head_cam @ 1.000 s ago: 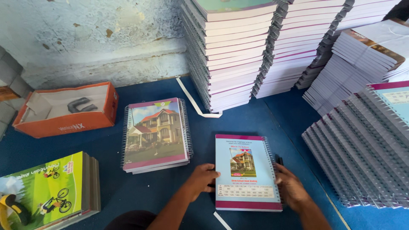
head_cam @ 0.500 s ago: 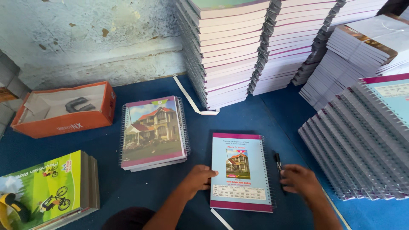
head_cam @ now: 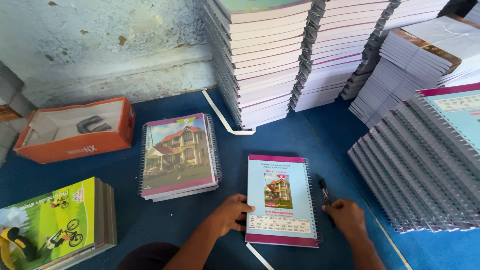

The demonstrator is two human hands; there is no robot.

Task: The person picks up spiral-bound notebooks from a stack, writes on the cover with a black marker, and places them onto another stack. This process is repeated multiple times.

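Head view looks down on a blue bench (head_cam: 150, 220) where a spiral-bound notebook (head_cam: 283, 199) lies flat with its pale blue, magenta-edged back cover up, its wire binding along the right edge. The left hand (head_cam: 231, 214) rests at the notebook's lower left corner, fingers curled onto the cover edge and touching it; its grip presses rather than closes around the book. The right hand (head_cam: 347, 217) lies just beside the notebook's lower right corner, on the lower end of a black pen (head_cam: 325, 191) that lies on the bench parallel to the binding; whether its grip is closed on the pen I cannot tell.

To the left of the notebook, a small stack of notebooks with a house picture (head_cam: 180, 155) sits apart from it. Farther left stands an open orange cardboard box (head_cam: 75, 131), and at the lower left a pile of green-covered books (head_cam: 55, 225). Tall stacks of notebooks (head_cam: 270, 60) rise behind, against a pale wall (head_cam: 100, 45), and a fanned row of spiral notebooks (head_cam: 420, 165) lies at the right. A white strap (head_cam: 222, 116) lies on the bench near the tall stacks.
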